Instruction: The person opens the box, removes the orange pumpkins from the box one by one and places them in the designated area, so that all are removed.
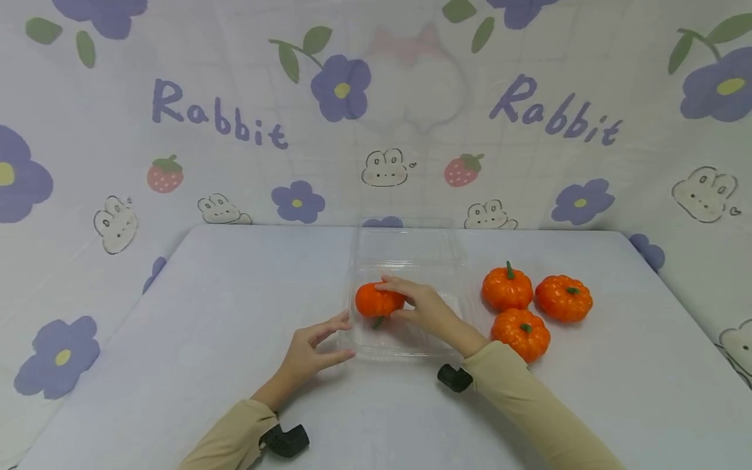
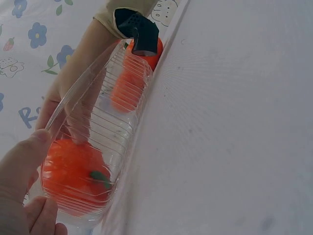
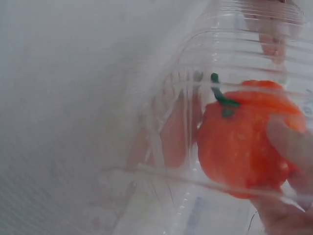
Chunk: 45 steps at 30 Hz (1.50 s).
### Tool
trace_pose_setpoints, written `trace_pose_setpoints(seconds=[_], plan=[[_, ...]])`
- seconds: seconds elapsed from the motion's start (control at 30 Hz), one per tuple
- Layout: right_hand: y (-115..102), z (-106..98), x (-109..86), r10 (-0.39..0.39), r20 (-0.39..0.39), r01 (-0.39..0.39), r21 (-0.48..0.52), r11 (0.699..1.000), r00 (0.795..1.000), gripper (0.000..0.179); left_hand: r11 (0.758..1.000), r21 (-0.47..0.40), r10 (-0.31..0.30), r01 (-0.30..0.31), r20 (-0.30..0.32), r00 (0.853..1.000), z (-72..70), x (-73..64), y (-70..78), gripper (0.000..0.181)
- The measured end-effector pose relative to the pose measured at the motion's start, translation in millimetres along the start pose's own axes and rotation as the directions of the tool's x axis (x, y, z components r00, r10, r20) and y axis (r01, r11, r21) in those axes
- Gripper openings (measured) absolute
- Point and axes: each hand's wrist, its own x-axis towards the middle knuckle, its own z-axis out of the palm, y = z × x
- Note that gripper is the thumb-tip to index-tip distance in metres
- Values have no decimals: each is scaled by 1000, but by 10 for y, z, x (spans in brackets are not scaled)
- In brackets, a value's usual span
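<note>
A clear plastic clamshell box (image 1: pixel 405 353) lies on the table with its lid (image 1: pixel 405 245) folded back. Inside its left part is a small orange pumpkin (image 1: pixel 369 302) with a green stem, tipped so that the stem points toward the near side. My right hand (image 1: pixel 431 313) reaches in over the box and grips this pumpkin between thumb and fingers. At the box's left side is my left hand (image 1: pixel 308 349), thumb and fingers spread apart. In the left wrist view, the left fingertips (image 2: pixel 41 139) are right at the clear rim.
To the right of the box, three more orange pumpkins (image 1: pixel 507 288), (image 1: pixel 564 298), (image 1: pixel 521 334) sit close together on the white table (image 1: pixel 235 281). A printed cloth (image 1: pixel 329 156) with flowers and rabbits hangs behind the table. My right sleeve (image 1: pixel 529 391) passes in front of the nearest pumpkin.
</note>
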Motion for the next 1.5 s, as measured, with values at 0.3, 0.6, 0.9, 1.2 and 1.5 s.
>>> trace_pose_setpoints(seconds=[0.3,0.6,0.9,1.2,1.5], plan=[[-16,-14,3,-61,-8,60,-104,993,998,51,1000,14,9,-9,0,1000,-5,5,-5,38],[-43,-126,-9,-34,166,18,96,995,986,46,1000,16,14,-14,-8,1000,-4,11,-29,38],[-74,-121,-11,5,194,-9,16,1000,981,52,999,18,29,-29,-4,1000,-5,19,-29,38],[-50,-50,-19,-79,123,76,29,997,989,44,999,33,32,-32,-3,999,-19,38,-13,38],[-100,-15,-62,-6,202,40,-164,986,979,76,999,37,22,-22,-5,1000,-13,1,-12,37]])
